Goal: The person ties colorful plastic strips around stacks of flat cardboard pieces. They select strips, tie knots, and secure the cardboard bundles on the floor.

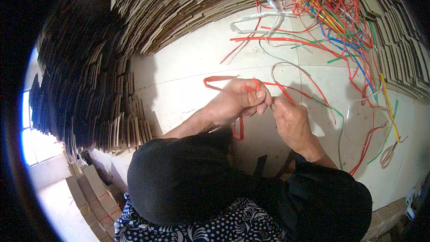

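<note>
Presently, the left hand (pixel 239 98) pinches a red strap (pixel 217 78) at frame centre; beside it the right hand (pixel 292 118) is curled closed, contents hidden. Work appears partway: strap looped, no completed knot visible; tangled straps (pixel 329 0), upper right, lie unsorted.

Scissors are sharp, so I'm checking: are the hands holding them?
No, the scissors lie apart from the left hand and right hand.
</note>
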A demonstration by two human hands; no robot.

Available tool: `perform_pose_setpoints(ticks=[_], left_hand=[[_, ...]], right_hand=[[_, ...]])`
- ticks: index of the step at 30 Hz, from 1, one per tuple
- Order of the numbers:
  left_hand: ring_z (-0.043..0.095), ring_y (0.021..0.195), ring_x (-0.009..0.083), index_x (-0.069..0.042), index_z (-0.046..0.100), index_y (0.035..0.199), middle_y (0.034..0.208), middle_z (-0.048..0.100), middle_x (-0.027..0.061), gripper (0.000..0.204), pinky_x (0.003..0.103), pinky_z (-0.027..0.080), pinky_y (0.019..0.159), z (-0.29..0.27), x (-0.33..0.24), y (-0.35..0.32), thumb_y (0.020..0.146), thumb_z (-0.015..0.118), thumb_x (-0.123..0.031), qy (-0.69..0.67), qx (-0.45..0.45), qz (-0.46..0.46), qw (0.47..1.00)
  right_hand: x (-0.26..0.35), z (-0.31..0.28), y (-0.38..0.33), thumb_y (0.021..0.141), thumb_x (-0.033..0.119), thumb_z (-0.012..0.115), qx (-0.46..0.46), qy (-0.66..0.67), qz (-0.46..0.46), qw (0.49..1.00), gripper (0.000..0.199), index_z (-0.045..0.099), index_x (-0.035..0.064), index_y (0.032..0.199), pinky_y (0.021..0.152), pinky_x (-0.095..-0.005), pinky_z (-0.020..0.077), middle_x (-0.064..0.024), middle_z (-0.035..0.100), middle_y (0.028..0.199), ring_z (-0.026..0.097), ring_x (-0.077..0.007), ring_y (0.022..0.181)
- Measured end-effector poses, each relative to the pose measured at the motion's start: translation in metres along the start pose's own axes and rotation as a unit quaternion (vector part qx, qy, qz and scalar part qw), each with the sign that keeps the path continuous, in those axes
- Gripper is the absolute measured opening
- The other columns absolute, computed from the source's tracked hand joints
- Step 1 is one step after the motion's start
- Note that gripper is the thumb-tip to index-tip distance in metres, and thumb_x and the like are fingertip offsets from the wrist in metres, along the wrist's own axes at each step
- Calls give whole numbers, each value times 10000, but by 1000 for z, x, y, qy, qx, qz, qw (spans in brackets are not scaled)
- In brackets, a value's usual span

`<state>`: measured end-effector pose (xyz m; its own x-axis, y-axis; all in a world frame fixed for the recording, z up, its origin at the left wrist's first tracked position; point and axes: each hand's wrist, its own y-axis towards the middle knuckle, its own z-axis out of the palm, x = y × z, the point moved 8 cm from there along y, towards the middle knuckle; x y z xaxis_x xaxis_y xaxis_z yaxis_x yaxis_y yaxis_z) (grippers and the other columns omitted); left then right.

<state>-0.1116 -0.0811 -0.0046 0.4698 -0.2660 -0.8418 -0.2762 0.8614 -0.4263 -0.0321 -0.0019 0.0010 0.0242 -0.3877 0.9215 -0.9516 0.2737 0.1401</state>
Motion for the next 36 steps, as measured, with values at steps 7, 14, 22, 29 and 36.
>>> perform_pose_setpoints(ticks=[7,14,22,29,36], left_hand=[[448,609,51,-38,591,852,663,531,-13,252,190,345,546,11,-3,-9,927,504,-262,69,83,-25,994],[515,636,142,-4,546,795,684,541,37,265,277,414,608,37,-38,-28,938,470,-214,131,252,139,949],[547,669,239,-14,511,799,707,528,91,215,335,415,621,67,3,-21,922,480,-187,255,378,85,886],[611,768,158,-76,547,928,820,565,44,137,275,560,551,57,16,-44,920,452,-175,197,272,-164,928],[608,812,137,-97,557,975,847,571,36,151,269,558,568,59,36,-37,928,440,-181,275,351,-162,880]], right_hand=[[-3,11,-8,805,7,482,74,70,25,994,115,548,10,899,548,-421,447,-185,564,696,578,-373,632],[-88,-11,-18,917,140,453,-62,103,154,981,177,582,21,898,464,-233,348,-32,560,661,446,-95,503],[-14,-13,8,941,201,442,38,313,154,936,250,604,18,888,481,-175,279,25,490,667,328,-18,515],[29,18,11,880,99,511,90,266,-20,959,143,542,-31,831,594,-302,434,-97,522,692,520,-163,654],[14,22,10,855,45,513,126,243,-7,962,86,533,-33,826,658,-292,424,-94,523,796,507,-182,721]])
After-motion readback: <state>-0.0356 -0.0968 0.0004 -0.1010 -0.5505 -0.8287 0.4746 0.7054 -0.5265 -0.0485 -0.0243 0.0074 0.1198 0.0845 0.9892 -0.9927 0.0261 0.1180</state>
